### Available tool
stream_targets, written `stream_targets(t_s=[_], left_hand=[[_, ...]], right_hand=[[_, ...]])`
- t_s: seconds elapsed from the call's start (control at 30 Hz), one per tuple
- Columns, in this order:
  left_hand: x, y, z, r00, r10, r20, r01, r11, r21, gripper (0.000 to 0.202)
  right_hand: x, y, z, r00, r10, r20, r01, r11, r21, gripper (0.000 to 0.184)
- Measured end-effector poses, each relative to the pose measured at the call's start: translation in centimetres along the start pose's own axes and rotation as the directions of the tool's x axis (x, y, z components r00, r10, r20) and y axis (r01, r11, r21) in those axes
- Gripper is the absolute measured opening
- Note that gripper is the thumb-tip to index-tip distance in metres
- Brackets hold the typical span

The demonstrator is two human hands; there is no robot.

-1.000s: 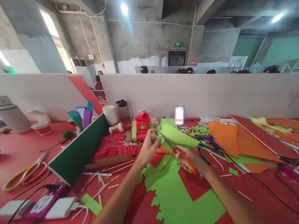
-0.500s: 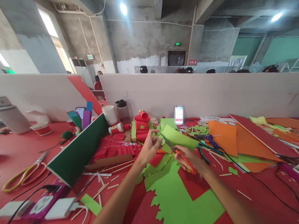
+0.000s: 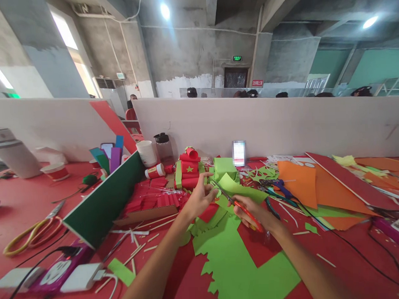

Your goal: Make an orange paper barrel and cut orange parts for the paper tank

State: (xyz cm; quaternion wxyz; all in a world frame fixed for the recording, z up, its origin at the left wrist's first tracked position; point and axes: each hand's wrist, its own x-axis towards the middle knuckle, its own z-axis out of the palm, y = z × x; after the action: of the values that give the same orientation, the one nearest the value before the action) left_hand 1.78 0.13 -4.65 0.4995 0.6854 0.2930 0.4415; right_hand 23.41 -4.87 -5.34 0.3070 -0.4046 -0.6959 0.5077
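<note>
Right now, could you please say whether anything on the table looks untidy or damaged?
Thin sticks lie scattered across the red table, looking spilled, and the large green sheet has a jagged left edge, as if roughly cut.

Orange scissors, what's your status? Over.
Right hand holding orange scissors. Left hand beside blades, grip unclear. Raised green paper at blades. Jagged green sheet below.

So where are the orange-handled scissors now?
In the head view, just right of centre, the scissors sit in the right hand, blades pointing toward the left hand.
</note>
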Motion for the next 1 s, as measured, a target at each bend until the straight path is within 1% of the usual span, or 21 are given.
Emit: stream_targets(t_s=[0.13, 0.23, 0.4, 0.47, 0.57, 0.63, 0.73, 0.87, 1.0], left_hand=[[-0.1, 0.0, -0.1, 1.0, 0.014, -0.004, -0.014, 0.999, 0.042, 0.049], [-0.1, 0.0, -0.2, 1.0, 0.016, -0.002, -0.015, 0.998, 0.057, 0.049], [-0.2, -0.1, -0.3, 1.0, 0.0, 0.022, -0.002, 0.996, 0.093, 0.051], [-0.2, -0.1, -0.3, 1.0, -0.006, 0.017, 0.005, 0.995, 0.097, 0.052], [-0.2, -0.1, -0.2, 1.0, -0.008, 0.013, 0.007, 0.997, 0.076, 0.051], [-0.2, 0.0, -0.2, 1.0, -0.013, 0.014, 0.012, 0.999, 0.051, 0.05], [-0.2, 0.0, 0.1, 1.0, -0.024, 0.016, 0.024, 1.0, 0.019, 0.047], [-0.4, 0.0, 0.6, 0.995, -0.057, 0.08, 0.057, 0.998, 0.006, 0.046], [-0.6, -0.1, 1.1, 0.983, -0.105, 0.15, 0.1, 0.994, 0.039, 0.043]], right_hand=[[-0.1, -0.1, 0.0, 1.0, 0.008, -0.022, -0.009, 0.999, -0.035, 0.05], [-0.1, 0.0, 0.0, 1.0, -0.007, -0.028, 0.006, 0.998, -0.062, 0.05], [0.0, 0.1, 0.1, 1.0, 0.017, -0.006, -0.017, 0.999, -0.037, 0.049], [0.1, 0.1, 0.2, 0.999, 0.021, -0.031, -0.023, 0.998, -0.06, 0.045], [0.1, -0.1, 0.3, 0.993, 0.025, -0.114, -0.035, 0.996, -0.085, 0.037], [0.2, -0.3, 0.4, 0.988, 0.005, -0.157, -0.013, 0.999, -0.052, 0.033], [0.2, -0.4, 0.6, 0.976, -0.034, -0.217, 0.045, 0.998, 0.046, 0.031], [0.6, -0.1, 0.8, 0.958, -0.053, -0.283, 0.098, 0.984, 0.149, 0.038], [1.2, 0.7, 1.0, 0.944, -0.075, -0.32, 0.143, 0.971, 0.194, 0.044]])
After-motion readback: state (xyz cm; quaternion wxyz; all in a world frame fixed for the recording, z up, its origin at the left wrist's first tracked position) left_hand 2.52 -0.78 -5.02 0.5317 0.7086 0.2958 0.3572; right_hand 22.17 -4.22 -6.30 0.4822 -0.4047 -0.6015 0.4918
